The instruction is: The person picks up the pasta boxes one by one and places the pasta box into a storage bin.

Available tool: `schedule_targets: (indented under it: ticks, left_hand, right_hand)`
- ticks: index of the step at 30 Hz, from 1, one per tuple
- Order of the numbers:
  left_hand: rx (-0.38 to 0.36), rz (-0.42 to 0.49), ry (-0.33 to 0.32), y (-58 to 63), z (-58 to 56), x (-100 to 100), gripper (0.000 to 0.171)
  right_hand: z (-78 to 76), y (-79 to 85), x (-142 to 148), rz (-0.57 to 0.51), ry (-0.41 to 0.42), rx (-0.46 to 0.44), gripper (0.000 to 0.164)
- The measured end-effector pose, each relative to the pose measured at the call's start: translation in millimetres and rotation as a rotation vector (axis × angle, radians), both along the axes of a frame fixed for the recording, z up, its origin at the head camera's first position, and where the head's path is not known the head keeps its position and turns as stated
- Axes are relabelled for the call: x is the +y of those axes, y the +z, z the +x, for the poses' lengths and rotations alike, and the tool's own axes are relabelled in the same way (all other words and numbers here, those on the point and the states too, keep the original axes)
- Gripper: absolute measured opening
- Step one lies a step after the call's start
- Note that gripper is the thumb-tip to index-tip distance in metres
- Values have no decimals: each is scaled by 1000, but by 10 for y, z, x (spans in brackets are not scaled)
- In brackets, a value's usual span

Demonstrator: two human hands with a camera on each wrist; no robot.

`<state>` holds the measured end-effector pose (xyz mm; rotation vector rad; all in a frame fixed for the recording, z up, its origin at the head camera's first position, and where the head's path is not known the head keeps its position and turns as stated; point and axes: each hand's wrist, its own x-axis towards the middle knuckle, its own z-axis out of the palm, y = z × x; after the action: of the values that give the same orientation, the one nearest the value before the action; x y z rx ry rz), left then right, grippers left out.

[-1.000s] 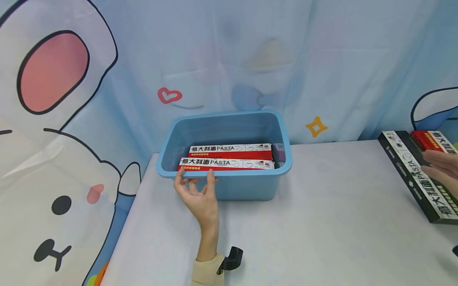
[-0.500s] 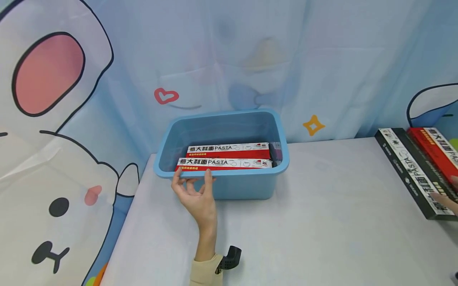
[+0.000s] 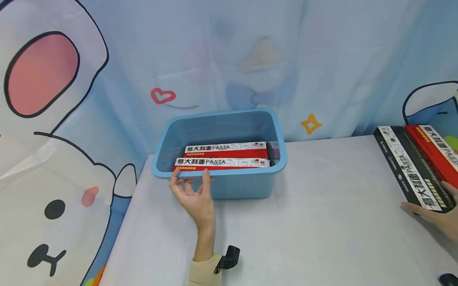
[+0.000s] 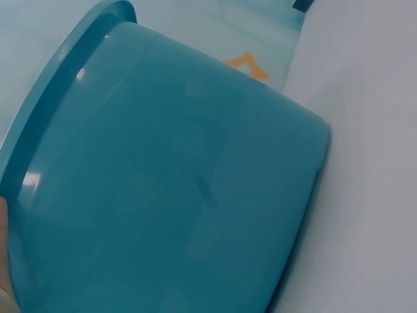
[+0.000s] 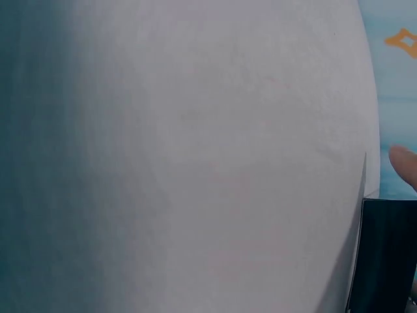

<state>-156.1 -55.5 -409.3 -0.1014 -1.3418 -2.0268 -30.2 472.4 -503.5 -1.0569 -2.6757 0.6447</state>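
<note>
A light blue plastic bin (image 3: 247, 188) stands against the backdrop in the head view. My left hand (image 3: 196, 204) holds its near rim, with two fingertips up over the edge and the other fingers tucked beneath. The bin's wall (image 4: 163, 163) fills most of the left wrist view. Inside lie red-and-white pasta boxes, one in front (image 3: 229, 163) and one behind (image 3: 229, 147). At far right my right hand (image 3: 441, 218) grips the near end of a black pasta box (image 3: 408, 171), thumb on its left side. The box's dark end (image 5: 386, 254) shows in the right wrist view.
A red pasta box (image 3: 431, 149) lies along the right side of the black one. A purplish package (image 3: 274, 151) sits at the bin's right end. The printed curtain (image 3: 322, 59) rises behind the white table (image 3: 322, 230). A dark object (image 3: 448, 279) shows at the lower right edge.
My right hand has come round the near end of the black pasta box, from resting across its top to gripping it. The left hand keeps its hold on the rim. The view has shifted slightly.
</note>
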Motion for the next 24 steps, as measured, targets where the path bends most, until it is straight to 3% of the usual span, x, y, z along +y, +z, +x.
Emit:
schedule_targets:
  ticks: [7, 14, 20, 24]
  left_hand:
    - [-4, 7, 8, 14, 8, 2, 73]
    - [-8, 5, 15, 6, 14, -5, 73]
    - [-5, 10, 14, 1, 9, -4, 73]
    - [2, 8, 6, -6, -1, 4, 72]
  right_hand:
    - [12, 94, -78, -3, 45, -66, 140]
    - [13, 87, -83, -47, 29, -49, 142]
    - [26, 88, -79, 10, 4, -73, 110]
    - [73, 81, -77, 46, -9, -74, 109]
